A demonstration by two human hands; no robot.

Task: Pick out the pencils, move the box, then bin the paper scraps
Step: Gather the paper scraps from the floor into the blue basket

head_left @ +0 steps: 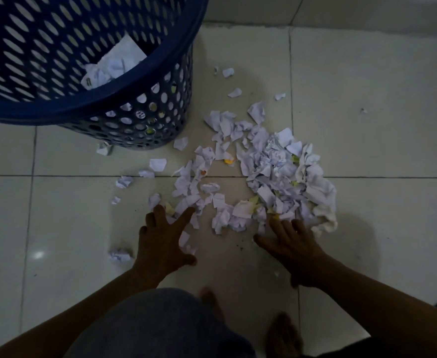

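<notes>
One bin [83, 111] stands on the floor at the far left, a round dark blue plastic basket whose wall is pierced all over with oval holes. A few crumpled white sheets [114, 65] already lie inside it. The paper scraps [276, 177] are too many to count. Most sit in one loose heap on the floor to the right of the bin, thin white pieces that are torn, creased and balled, with a few small yellow bits [229, 161] mixed in. On the heap's right edge lies one bigger, softer-looking white piece [323, 202]; whether it is paper or cloth cannot be told. About a dozen stray scraps lie scattered between the heap and the bin, and one tight crumpled ball [120, 254] rests alone just left of the left hand [164, 244]. That hand lies palm down with its fingers spread wide and straight, the tips touching scraps at the left fringe of the spread, and it holds nothing. The right hand [292, 249] is also palm down with fingers fanned wide, its tips against the near edge of the heap, gripping nothing. The floor [367, 125] is made of large glossy pale square tiles with thin dark joints. Nearest the camera are one knee in grey fabric [160, 324] and two bare feet [284, 332].
</notes>
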